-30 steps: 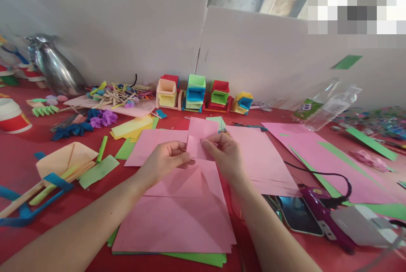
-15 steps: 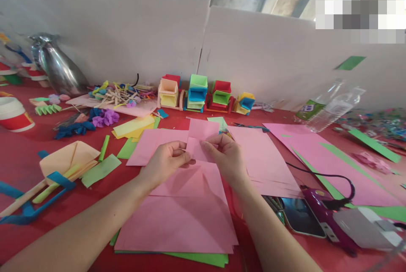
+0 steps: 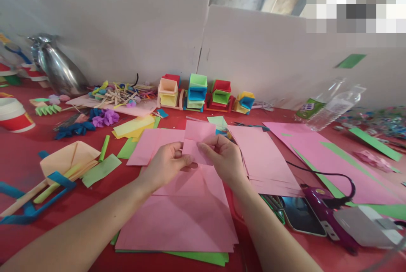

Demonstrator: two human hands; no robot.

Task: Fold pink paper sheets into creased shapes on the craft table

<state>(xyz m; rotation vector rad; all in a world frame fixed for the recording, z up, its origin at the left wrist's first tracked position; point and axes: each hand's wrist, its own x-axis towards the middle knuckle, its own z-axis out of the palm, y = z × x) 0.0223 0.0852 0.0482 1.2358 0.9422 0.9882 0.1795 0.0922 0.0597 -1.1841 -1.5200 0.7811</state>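
A small creased piece of pink paper [image 3: 199, 130] is held up between my two hands. My left hand [image 3: 168, 160] pinches its lower left edge, fingers closed. On its right side my right hand [image 3: 223, 153] grips it, the thumb lying across its front. Below them lies a stack of pink sheets [image 3: 177, 223], with green paper [image 3: 203, 259] showing under its near edge. Another pink sheet [image 3: 142, 147] lies just left of my hands, and a pile of pink paper [image 3: 266, 157] is to the right.
Folded paper boxes [image 3: 196, 92] stand along the white partition [image 3: 127, 35]. At left are a steel jug [image 3: 60, 64], a paper cup [image 3: 14, 115] and a peach paper model [image 3: 68, 157]. Right are a phone [image 3: 303, 215], a purple power strip [image 3: 330, 217] and plastic bottles [image 3: 336, 107].
The small pink paper has shifted slightly left and tilted a little in my hands. Both hands keep their hold, and the things on the table stay put.
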